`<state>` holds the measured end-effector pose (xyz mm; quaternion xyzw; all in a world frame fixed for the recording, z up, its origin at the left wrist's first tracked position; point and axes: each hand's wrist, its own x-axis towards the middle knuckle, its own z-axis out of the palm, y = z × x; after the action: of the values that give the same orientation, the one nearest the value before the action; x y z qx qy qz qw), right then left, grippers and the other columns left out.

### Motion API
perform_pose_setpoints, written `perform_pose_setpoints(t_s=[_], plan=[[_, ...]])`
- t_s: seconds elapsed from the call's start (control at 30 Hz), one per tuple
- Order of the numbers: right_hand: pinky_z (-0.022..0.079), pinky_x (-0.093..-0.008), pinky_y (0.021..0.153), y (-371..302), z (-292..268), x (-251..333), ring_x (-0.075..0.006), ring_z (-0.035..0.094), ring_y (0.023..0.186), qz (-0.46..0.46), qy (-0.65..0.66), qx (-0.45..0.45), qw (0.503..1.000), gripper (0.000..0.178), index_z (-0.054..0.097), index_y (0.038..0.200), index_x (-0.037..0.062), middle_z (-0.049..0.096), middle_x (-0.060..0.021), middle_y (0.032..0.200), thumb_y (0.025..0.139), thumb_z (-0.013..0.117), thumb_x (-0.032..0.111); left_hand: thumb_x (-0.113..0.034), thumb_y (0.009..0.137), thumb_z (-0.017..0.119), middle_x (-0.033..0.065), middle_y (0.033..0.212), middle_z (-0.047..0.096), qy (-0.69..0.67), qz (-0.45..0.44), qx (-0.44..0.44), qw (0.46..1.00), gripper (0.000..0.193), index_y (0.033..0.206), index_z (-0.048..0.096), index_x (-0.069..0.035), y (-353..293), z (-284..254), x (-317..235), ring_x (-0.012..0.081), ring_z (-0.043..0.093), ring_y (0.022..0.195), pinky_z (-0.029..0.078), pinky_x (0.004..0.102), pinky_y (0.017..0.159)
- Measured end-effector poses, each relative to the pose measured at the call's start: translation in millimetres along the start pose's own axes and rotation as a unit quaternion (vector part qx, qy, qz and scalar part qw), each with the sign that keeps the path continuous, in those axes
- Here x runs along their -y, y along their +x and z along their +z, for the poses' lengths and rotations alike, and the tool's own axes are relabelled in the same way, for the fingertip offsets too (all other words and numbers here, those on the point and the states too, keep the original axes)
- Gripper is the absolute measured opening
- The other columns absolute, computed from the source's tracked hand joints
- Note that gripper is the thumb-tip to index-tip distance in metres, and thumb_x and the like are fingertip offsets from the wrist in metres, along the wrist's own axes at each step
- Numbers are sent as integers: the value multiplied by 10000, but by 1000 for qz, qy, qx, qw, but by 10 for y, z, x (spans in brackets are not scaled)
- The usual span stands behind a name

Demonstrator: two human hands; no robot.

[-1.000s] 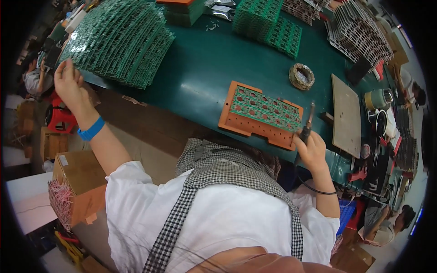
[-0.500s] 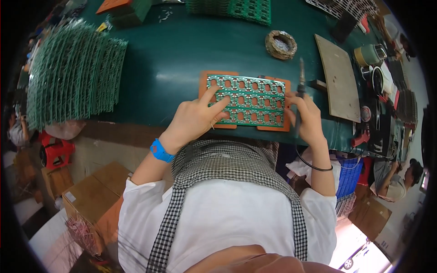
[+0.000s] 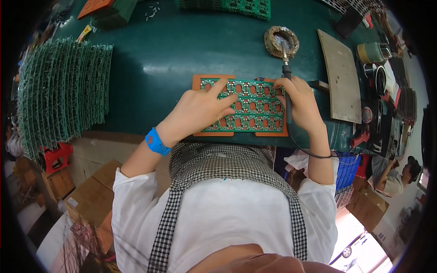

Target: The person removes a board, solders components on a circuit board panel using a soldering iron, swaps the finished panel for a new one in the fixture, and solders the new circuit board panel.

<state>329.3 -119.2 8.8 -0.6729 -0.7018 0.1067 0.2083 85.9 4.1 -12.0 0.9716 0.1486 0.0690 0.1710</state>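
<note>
A green circuit board panel point(image 3: 259, 96) with rows of oval cutouts lies on an orange fixture plate point(image 3: 197, 82) at the table's near edge. My left hand point(image 3: 195, 111), with a blue wristwatch, rests on the panel's left part, its fingers spread. My right hand point(image 3: 301, 103) grips a soldering iron point(image 3: 286, 72) at the panel's right end. Its thumb and forefinger also meet the panel's upper right corner. The iron points away from me, its tip over the opening of a round, crusty solder-cleaning pot point(image 3: 269, 43). The iron's black cord point(image 3: 304, 151) hangs past my wrist.
Many upright green boards point(image 3: 68, 91) stand in a row at left. More boards point(image 3: 246, 8) and an orange-topped stack point(image 3: 114, 13) sit at the far edge. A wooden board point(image 3: 340, 77) lies at right beside a green cup point(image 3: 369, 53). Another person point(image 3: 393, 175) is at far right.
The soldering iron has swung left, bringing its tip from beside the pot to over it. My right fingers have closed in on the panel's corner; my left hand stays on the panel.
</note>
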Motion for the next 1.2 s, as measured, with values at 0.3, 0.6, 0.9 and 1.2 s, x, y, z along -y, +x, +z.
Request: perform_pose_setpoints(t_s=[0.3,0.6,0.9,1.2], plan=[[424,-393,743,-58,21,-54,-321,545,833,39,22,48,998,358,555,1060,103,581,-115,873,732,666,12,-358,813,627,109,1249,499,61,15,3,998,322,1088,615,-192,26,144,1,207,646,709,517,275,504],[447,-379,727,-133,-15,-130,-312,565,837,57,18,24,998,372,553,1048,77,597,-113,929,713,689,-10,-373,818,617,116,1221,515,48,24,19,998,332,1091,614,-183,91,121,-26,231,648,701,520,282,507],[439,-376,692,-68,-42,-60,-298,562,806,40,-3,14,999,355,556,1042,81,570,-110,859,722,685,-1,-369,822,617,106,1198,519,54,28,11,998,333,1093,610,-177,100,135,-32,224,645,683,515,278,501],[427,-403,715,65,49,-36,-305,539,807,9,52,13,999,359,553,1053,97,571,-97,842,721,654,5,-348,820,628,103,1188,511,34,51,-26,998,320,1083,609,-166,122,155,-59,232,631,645,519,285,513]])
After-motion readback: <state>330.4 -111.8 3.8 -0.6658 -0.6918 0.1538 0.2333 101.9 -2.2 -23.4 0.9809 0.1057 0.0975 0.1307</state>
